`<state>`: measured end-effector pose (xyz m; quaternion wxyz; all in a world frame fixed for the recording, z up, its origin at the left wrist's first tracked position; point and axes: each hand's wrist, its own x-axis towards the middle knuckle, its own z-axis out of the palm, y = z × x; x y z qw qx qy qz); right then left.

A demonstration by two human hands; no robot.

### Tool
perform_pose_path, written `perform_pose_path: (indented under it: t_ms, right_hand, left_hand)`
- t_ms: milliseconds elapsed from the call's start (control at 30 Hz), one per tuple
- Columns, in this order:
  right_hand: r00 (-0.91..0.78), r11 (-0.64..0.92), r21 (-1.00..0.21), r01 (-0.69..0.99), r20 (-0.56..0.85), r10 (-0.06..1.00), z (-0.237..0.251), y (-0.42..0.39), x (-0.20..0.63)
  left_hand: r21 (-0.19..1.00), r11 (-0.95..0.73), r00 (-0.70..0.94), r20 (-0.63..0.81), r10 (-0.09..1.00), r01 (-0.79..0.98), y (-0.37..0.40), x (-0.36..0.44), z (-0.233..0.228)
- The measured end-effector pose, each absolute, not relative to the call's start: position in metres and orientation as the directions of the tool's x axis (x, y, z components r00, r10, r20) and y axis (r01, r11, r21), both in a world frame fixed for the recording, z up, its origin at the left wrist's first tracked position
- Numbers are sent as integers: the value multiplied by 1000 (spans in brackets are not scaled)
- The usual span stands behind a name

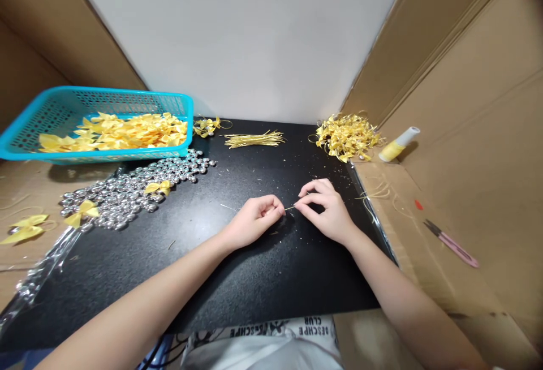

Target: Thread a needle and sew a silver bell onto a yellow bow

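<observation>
My left hand (254,220) and my right hand (326,209) meet over the middle of the black mat (237,279). Both pinch the ends of a thin gold thread (290,208) stretched between their fingertips. What else the fingers enclose is hidden. A bundle of cut gold threads (253,140) lies at the mat's far edge. Silver beads (136,189) are spread over the mat's left part, with a yellow ribbon bow (159,187) lying on them.
A turquoise basket (51,115) of yellow bows stands at the far left. A heap of finished yellow bows with gold loops (345,135) sits at the far right, beside a small yellow glue bottle (397,145). Pink snips (452,244) lie on cardboard at the right. Cardboard walls enclose the sides.
</observation>
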<state>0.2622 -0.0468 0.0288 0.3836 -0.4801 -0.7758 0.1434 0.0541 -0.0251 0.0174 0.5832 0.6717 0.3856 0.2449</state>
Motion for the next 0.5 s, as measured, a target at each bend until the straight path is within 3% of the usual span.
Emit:
perform_pose_path:
  t_ms: [267, 333, 433, 500]
  right_hand:
    - [-288, 540, -589, 601, 471, 834, 29, -47, 263]
    - [-309, 546, -585, 599, 460, 832, 31, -48, 263]
    - [-333, 560, -580, 592, 457, 825, 33, -50, 262]
    - [-338, 573, -580, 579, 469, 816, 34, -51, 261]
  left_hand:
    - [977, 7, 652, -148, 744, 213, -20, 49, 18]
    - [964, -97, 660, -93, 746, 247, -21, 48, 19]
    - [881, -378, 636, 121, 762, 285, -25, 47, 25]
    - [827, -479, 590, 239, 772, 293, -28, 47, 29]
